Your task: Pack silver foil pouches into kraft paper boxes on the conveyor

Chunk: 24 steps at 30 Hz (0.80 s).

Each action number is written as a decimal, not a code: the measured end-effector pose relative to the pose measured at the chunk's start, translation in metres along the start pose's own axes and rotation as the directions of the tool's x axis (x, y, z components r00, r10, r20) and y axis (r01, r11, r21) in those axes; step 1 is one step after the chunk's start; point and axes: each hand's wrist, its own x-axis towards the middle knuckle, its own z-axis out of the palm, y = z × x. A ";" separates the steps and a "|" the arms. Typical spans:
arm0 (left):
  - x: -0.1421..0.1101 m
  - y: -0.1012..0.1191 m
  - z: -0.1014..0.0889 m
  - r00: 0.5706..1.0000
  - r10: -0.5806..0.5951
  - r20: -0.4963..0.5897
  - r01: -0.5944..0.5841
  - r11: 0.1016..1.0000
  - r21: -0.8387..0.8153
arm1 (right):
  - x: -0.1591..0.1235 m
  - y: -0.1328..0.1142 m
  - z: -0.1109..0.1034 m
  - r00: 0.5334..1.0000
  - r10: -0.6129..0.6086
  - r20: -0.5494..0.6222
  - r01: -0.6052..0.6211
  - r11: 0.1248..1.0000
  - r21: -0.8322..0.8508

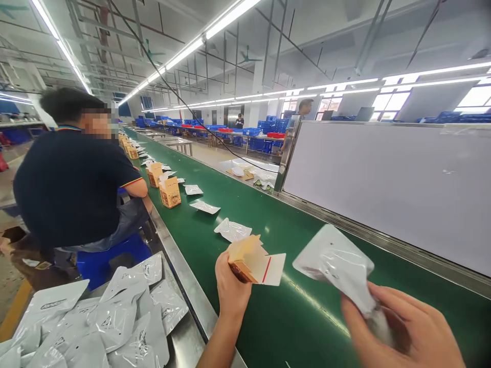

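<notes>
Your left hand (231, 289) is clamped on the open carton (251, 260), inside hidden; your right hand (402, 327) pinches a white pouch (335, 263) above the green belt (268, 317).

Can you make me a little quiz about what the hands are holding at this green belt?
1. True or false: the left hand holds an open small box.
2. What does the right hand hold? A) a white pouch B) a blue stool C) a pair of scissors
3. Fill in: the pile of pouches lies on the ___ side of the green belt.

Key: 1 true; 2 A; 3 left
</notes>
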 end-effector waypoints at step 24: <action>-0.092 0.049 -0.015 0.741 0.626 0.241 -0.620 0.777 -0.110 | -0.038 0.057 0.013 0.566 0.385 0.729 -0.621 0.781 0.070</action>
